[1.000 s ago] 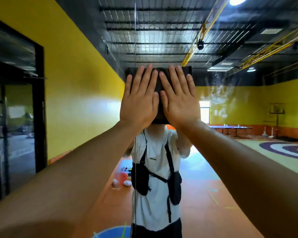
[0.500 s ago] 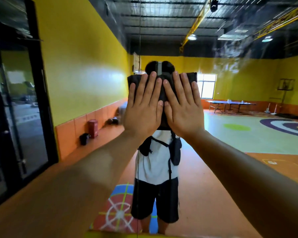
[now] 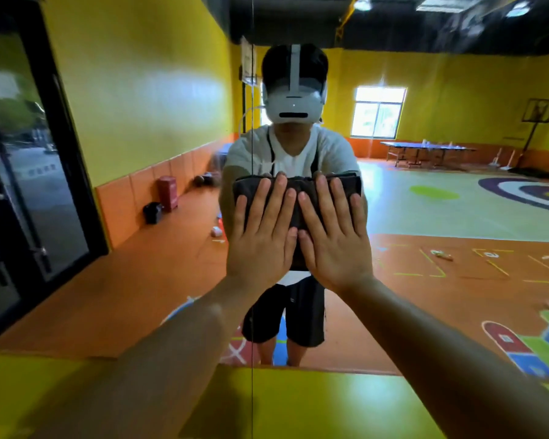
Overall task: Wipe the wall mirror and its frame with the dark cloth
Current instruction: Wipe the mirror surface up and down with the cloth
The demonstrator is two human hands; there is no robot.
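A large wall mirror fills the view and reflects a yellow-walled hall. The folded dark cloth lies flat against the glass at chest height. My left hand and my right hand press it side by side, fingers straight and pointing up. Most of the cloth is hidden under my palms; its top edge and corners show. A thin vertical seam runs down the mirror just left of my hands. The mirror's lower edge meets a yellow-green ledge.
A dark-framed glass door stands at the left. My own reflection with a white headset stands behind the cloth. The yellow-green ledge runs along the bottom below the mirror.
Both hands have slid the cloth straight down the glass, from face height to chest height of my reflection. The view has tilted downward, so the ledge now shows.
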